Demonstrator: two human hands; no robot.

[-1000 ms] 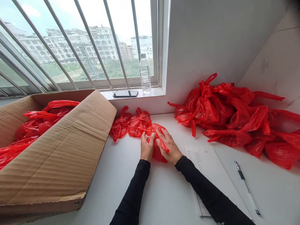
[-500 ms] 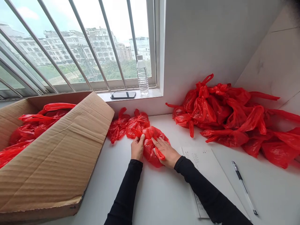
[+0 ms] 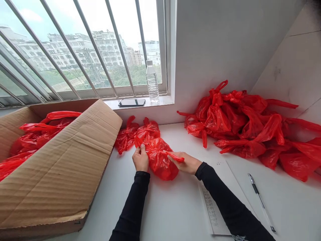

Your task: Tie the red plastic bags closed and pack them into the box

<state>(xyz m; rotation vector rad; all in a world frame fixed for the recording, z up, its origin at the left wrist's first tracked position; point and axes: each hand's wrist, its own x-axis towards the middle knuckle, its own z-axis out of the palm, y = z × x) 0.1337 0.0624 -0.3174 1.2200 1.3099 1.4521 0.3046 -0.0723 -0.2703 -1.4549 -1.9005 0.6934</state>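
Note:
A filled red plastic bag [image 3: 164,165] rests on the white table in front of me, gathered at its top into a knot. My left hand [image 3: 140,159] pinches one of its handles on the left side. The other handle is gripped in my right hand [image 3: 184,162], stretched out to the right. Just behind lie two more tied red bags, one [image 3: 147,130] almost touching the bag I hold and another [image 3: 127,134] beside the box. What the bags contain cannot be made out through the plastic.
An open cardboard box [image 3: 75,160] with red bags inside stands at left. Many red bags are heaped [image 3: 240,124] at the right wall. A written paper sheet [image 3: 220,214] lies under my right forearm, near a pen [image 3: 260,201]. On the sill are a phone [image 3: 131,102] and a bottle [image 3: 152,83].
My hands have moved apart, the left one slightly left and the right one to the right. The bag's handles are now pulled outward and its knot looks tighter.

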